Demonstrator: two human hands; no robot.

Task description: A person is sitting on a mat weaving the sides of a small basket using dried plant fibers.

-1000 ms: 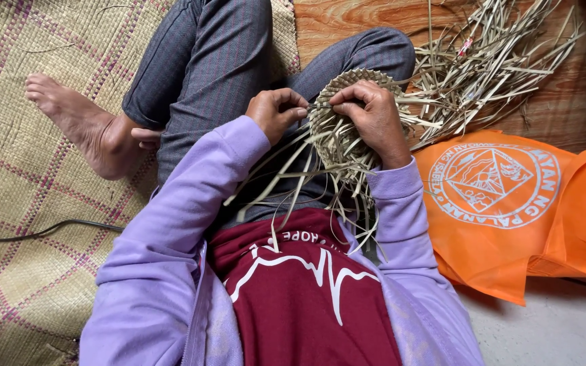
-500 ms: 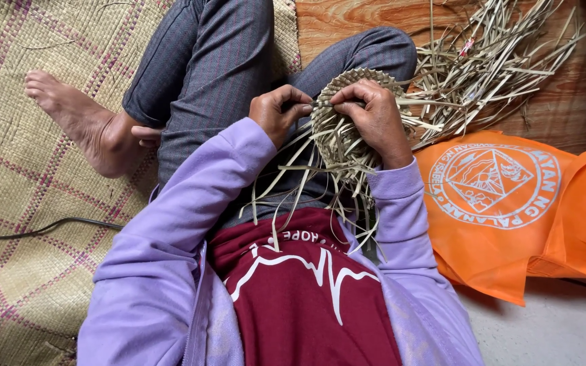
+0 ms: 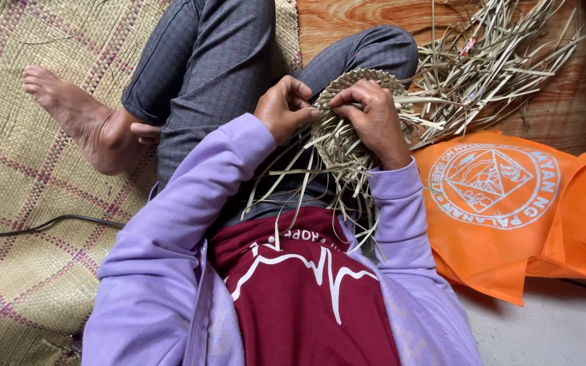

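Woven basket (image 3: pixel 347 135) between left hand (image 3: pixel 283 108) and right hand (image 3: pixel 373 118)

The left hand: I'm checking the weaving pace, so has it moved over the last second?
Yes, slightly. The left hand has slid right along the woven piece, closing on the right hand, judged against the raised knee.

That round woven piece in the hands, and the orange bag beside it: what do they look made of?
Round woven piece: seemingly dried grass or palm strips, matte tan, with loose flat ends trailing out. Orange bag: probably non-woven synthetic fabric, matte, softly creased, with a white print.
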